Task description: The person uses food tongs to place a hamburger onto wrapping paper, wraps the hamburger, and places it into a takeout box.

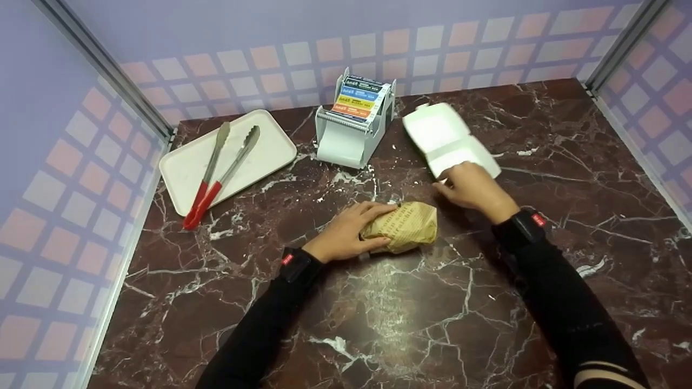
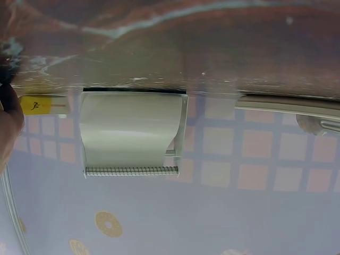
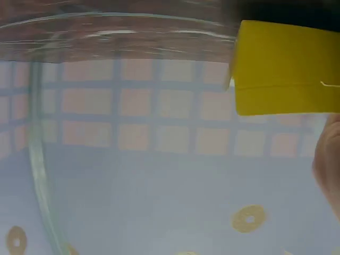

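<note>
A parcel in tan printed food paper (image 1: 413, 221) lies on the marbled table. My left hand (image 1: 354, 229) grips its left end, fingers along the far side and thumb along the near side. Behind it to the right, an open clamshell takeaway box (image 1: 437, 129) shows its white inside. With curled fingers my right hand (image 1: 470, 186) pinches the box's near edge; the fingertips are partly hidden. In the right wrist view the yellow outside of the box (image 3: 287, 69) stands right beside that hand (image 3: 328, 164).
A dispenser (image 1: 351, 121) with a paper roll and coloured labels stands at the back middle. To the left, tongs with red handles (image 1: 204, 200) lie across a white tray (image 1: 175, 178). White crumbs dot the table. Patterned walls (image 1: 303, 54) enclose the back and sides.
</note>
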{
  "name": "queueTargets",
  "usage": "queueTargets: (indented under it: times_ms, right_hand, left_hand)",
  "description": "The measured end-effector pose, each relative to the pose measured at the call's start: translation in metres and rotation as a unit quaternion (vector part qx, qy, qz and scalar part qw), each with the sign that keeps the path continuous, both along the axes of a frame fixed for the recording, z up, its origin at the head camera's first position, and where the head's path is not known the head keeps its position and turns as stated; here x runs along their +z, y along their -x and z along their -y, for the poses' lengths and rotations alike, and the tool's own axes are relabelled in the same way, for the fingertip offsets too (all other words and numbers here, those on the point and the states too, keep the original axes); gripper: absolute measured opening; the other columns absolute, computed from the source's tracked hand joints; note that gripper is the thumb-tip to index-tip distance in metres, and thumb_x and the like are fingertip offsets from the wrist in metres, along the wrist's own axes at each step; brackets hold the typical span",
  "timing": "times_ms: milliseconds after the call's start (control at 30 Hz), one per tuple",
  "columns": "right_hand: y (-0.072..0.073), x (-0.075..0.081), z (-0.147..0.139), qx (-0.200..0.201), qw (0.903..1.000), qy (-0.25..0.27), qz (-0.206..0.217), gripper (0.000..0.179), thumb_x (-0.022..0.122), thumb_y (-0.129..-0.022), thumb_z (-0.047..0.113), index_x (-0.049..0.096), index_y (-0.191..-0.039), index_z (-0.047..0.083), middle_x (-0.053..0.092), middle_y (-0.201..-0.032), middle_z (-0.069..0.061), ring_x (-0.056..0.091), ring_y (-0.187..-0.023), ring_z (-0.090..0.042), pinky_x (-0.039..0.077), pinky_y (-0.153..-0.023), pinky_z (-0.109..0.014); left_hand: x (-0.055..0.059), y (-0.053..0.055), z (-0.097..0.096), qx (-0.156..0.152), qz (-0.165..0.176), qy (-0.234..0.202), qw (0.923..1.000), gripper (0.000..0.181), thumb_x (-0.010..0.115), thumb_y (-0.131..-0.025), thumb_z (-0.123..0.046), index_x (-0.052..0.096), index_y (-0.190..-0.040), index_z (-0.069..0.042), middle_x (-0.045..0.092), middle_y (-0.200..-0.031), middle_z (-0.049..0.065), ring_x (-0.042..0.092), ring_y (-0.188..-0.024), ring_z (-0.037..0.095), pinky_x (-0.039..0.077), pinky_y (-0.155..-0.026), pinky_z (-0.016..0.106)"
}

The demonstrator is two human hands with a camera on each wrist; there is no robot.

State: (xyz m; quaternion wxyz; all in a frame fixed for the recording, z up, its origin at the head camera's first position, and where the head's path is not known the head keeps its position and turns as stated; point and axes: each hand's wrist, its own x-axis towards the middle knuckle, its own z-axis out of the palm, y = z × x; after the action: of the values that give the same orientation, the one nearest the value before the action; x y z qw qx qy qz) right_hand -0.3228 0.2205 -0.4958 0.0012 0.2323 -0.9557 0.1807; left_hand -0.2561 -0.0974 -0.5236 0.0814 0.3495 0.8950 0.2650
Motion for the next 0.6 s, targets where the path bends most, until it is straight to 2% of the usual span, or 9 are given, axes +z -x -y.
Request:
queueTargets:
  times_ms: [100,200,267,367,433,467,600]
  right_hand:
    - [-0.010,0.007,0.017,0.037,0.9984,0.024,0.037,0.027,0.061,-0.102,0.016,0.075,-0.102,-0.006,0.077,-0.085,-0.017,0.073,-0.081,-0.036,0.059,-0.086,-0.054]
    - [-0.017,0.012,0.026,0.061,0.9939,0.044,0.081,0.032,0.055,-0.104,0.011,0.069,-0.124,-0.009,0.079,-0.104,-0.019,0.075,-0.100,-0.037,0.056,-0.099,-0.053]
    - [-0.019,0.015,0.027,0.070,0.9901,0.061,0.106,0.036,0.053,-0.103,0.006,0.063,-0.133,-0.012,0.076,-0.112,-0.022,0.074,-0.104,-0.038,0.057,-0.098,-0.052]
    - [-0.020,0.019,0.024,0.079,0.9836,0.089,0.135,0.035,0.053,-0.102,0.001,0.061,-0.134,-0.012,0.075,-0.114,-0.024,0.076,-0.100,-0.036,0.061,-0.091,-0.048]
    - [-0.020,0.023,0.018,0.086,0.9829,0.098,0.131,0.035,0.056,-0.101,0.000,0.062,-0.134,-0.011,0.075,-0.115,-0.025,0.075,-0.100,-0.038,0.061,-0.090,-0.049]
    - [-0.018,0.025,0.015,0.086,0.9852,0.091,0.117,0.035,0.058,-0.100,0.001,0.063,-0.133,-0.010,0.075,-0.116,-0.024,0.074,-0.104,-0.038,0.060,-0.094,-0.051]
    - [-0.010,0.024,-0.005,0.055,0.9972,0.021,0.046,0.038,0.070,-0.094,0.011,0.069,-0.131,0.001,0.071,-0.129,-0.021,0.059,-0.129,-0.045,0.043,-0.113,-0.062]
  left_hand:
    - [0.000,-0.001,0.000,-0.005,0.008,-0.005,0.9999,0.075,0.067,-0.093,-0.060,0.038,-0.158,-0.038,0.049,-0.155,0.004,0.049,-0.139,0.027,0.039,-0.117,0.059]
    - [0.001,-0.001,0.000,-0.006,0.015,-0.011,0.9998,0.075,0.069,-0.092,-0.059,0.040,-0.157,-0.038,0.048,-0.155,0.005,0.049,-0.139,0.028,0.041,-0.115,0.061]
    - [0.001,-0.001,0.001,-0.005,0.020,-0.013,0.9997,0.074,0.069,-0.092,-0.058,0.040,-0.157,-0.037,0.048,-0.155,0.005,0.049,-0.139,0.028,0.042,-0.114,0.061]
    - [0.000,-0.001,0.000,-0.005,0.024,-0.013,0.9996,0.074,0.068,-0.092,-0.059,0.040,-0.157,-0.037,0.047,-0.156,0.005,0.049,-0.139,0.028,0.043,-0.113,0.061]
    - [0.001,-0.002,0.000,-0.003,0.028,-0.013,0.9995,0.074,0.068,-0.092,-0.059,0.040,-0.157,-0.037,0.047,-0.156,0.005,0.049,-0.138,0.027,0.043,-0.113,0.061]
    - [0.001,-0.002,0.000,-0.002,0.029,-0.012,0.9995,0.075,0.069,-0.092,-0.059,0.040,-0.157,-0.037,0.047,-0.155,0.005,0.049,-0.138,0.027,0.043,-0.113,0.061]
    - [0.006,-0.007,-0.004,0.011,0.019,0.006,0.9997,0.086,0.073,-0.084,-0.067,0.039,-0.158,-0.037,0.045,-0.156,0.005,0.048,-0.139,0.028,0.045,-0.112,0.061]
